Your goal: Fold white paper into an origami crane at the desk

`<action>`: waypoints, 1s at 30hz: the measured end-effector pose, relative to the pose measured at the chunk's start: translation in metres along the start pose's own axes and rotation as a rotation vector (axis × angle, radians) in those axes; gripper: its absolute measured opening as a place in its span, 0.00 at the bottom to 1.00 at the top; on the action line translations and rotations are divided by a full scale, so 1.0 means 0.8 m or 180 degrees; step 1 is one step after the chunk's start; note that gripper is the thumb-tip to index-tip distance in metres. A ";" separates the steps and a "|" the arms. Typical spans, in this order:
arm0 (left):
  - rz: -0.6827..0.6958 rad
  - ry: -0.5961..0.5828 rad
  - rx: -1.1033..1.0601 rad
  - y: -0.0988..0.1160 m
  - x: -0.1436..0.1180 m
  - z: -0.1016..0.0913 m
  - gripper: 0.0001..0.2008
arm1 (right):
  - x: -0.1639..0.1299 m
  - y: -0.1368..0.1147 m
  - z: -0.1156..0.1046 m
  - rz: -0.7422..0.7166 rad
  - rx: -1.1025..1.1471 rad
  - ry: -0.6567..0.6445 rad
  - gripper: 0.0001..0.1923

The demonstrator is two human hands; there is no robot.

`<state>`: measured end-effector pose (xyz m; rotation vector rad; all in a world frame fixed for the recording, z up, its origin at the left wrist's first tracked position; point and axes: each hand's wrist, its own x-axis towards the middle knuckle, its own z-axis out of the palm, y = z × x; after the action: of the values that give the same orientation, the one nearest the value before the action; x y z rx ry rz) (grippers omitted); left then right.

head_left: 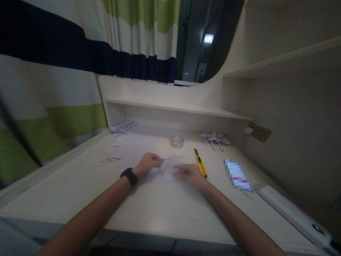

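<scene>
Paper (167, 164) mid-worktop (149, 206), pinched by my left hand (149, 163), right hand (189, 173) pressing it flat with loosely curled fingers beside knife (200, 164); I'd crease slowly, edges aligned.

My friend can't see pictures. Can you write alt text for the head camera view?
Two hands, left hand and right hand, fold a white paper piece on a pale desk. A yellow utility knife and tape roll lie nearby.

Dim room; pale desk (160, 209) under shelf (176, 106); striped curtain (66, 71); dark window (202, 39).
</scene>
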<state>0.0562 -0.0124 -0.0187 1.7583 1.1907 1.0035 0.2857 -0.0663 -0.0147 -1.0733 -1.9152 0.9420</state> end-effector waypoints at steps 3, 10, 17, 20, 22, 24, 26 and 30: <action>0.0336 0.0093 0.0118 -0.014 -0.001 0.007 0.11 | -0.001 0.000 0.001 -0.0012 -0.0171 0.0084 0.16; 0.0756 0.0872 0.0115 -0.015 -0.004 0.017 0.19 | 0.002 0.010 0.007 0.0079 -0.0067 0.0388 0.17; 0.0190 0.1418 -0.0377 -0.012 -0.006 0.015 0.27 | 0.004 0.018 0.005 0.0083 -0.0073 0.0570 0.17; 0.0007 0.1062 -0.0744 -0.006 -0.009 0.013 0.25 | 0.005 0.017 0.005 0.0087 0.0113 0.0650 0.19; -0.0081 0.0759 -0.0856 0.001 -0.012 0.012 0.25 | 0.005 0.015 0.004 0.0093 0.0323 0.0636 0.20; -0.0080 0.0524 -0.0908 0.008 -0.015 0.012 0.25 | 0.006 0.012 0.003 0.0079 0.0479 0.0624 0.19; -0.0028 0.0375 -0.0906 0.014 -0.017 0.012 0.21 | 0.006 0.010 0.001 0.0034 0.0352 0.0633 0.13; -0.0076 0.0090 -0.0887 0.016 -0.019 0.014 0.16 | 0.005 0.010 -0.001 -0.0110 -0.0040 0.0408 0.09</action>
<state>0.0671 -0.0319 -0.0144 1.5126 1.0313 1.1249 0.2876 -0.0599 -0.0205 -1.0782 -1.8311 0.8234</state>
